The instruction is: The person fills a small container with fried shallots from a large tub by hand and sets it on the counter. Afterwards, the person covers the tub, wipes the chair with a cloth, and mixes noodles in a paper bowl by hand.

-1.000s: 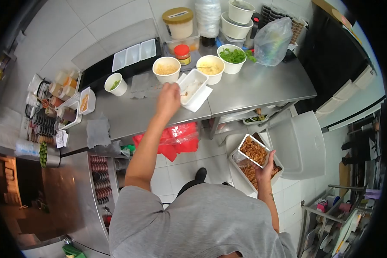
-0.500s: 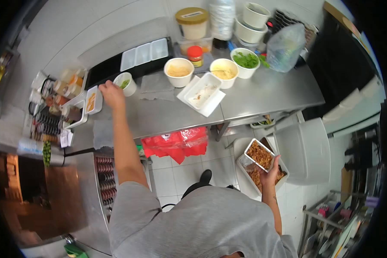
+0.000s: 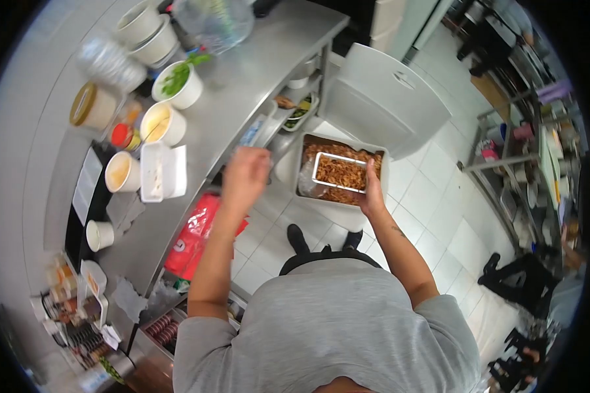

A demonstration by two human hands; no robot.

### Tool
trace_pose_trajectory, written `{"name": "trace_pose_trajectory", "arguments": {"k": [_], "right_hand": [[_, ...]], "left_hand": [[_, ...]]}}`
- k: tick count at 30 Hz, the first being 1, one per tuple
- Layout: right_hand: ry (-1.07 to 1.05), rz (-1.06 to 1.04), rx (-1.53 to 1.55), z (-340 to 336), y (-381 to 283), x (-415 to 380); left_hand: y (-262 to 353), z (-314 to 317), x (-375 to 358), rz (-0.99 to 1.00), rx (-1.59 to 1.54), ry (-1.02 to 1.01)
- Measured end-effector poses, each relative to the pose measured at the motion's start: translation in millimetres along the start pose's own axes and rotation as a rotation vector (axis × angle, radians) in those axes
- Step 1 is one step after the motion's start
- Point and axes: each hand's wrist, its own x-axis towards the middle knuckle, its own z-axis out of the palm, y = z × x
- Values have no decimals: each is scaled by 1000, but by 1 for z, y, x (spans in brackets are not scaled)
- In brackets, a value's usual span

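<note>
My right hand [image 3: 373, 190] grips the right end of a small white rectangular tray [image 3: 341, 156] filled with brown crispy flakes [image 3: 339, 173]. This tray is over a larger open bin [image 3: 383, 152] of the same flakes, and clear plastic [image 3: 310, 179] shows beside its left end. My left hand [image 3: 246, 175] is in the air between the steel counter and the bin, slightly blurred. Its fingers are curled together, and whatever they may hold is hidden.
On the steel counter [image 3: 255, 49] stand a tub of green leaves [image 3: 178, 85], tubs of pale yellow food, a white container [image 3: 153, 171] and a red-lidded jar [image 3: 121, 135]. Red plastic bags [image 3: 195, 236] hang below. A grey lid [image 3: 387, 98] leans behind the bin. Another person sits at right.
My view has turned right toward the bin. My left hand has left the small tubs at the counter's far end and come near the bin. My right hand still holds the tray.
</note>
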Motion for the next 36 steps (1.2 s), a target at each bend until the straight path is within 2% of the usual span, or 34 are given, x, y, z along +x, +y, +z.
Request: {"name": "trace_pose_trajectory", "arguments": {"k": [1, 3, 5, 8, 11, 14, 16, 19, 24, 27, 30, 33, 36], "right_hand": [[55, -15, -2, -4, -6, -3], [103, -38, 1, -17, -15, -5], [83, -54, 7, -36, -24, 0], [56, -47, 7, -54, -45, -1], [72, -43, -45, -79, -60, 2], [76, -35, -76, -119, -65, 14], [141, -35, -84, -134, -75, 12], [172, -52, -138, -170, -74, 18], [164, -37, -97, -193, -62, 22], [167, -2, -60, -201, -41, 29], [179, 27, -26, -203, -27, 32], [178, 6, -6, -203, -17, 35], [169, -22, 15, -209, -4, 39]], "left_hand": [[17, 33, 6, -83, -116, -185], [33, 104, 10, 77, -123, -289], [59, 161, 17, 226, -114, -324], [88, 220, 27, 327, -50, -350], [110, 260, 29, 309, 21, -344], [130, 282, 19, 249, -88, -256], [135, 290, 7, 97, -115, -274], [104, 296, -14, -105, -116, -334], [-42, 339, -46, -393, 63, -504], [-63, 343, -35, -460, 117, -704], [-73, 346, -38, -346, 368, -967], [-96, 339, -21, -545, 472, -1005], [-76, 335, 10, -457, 462, -970]]}}
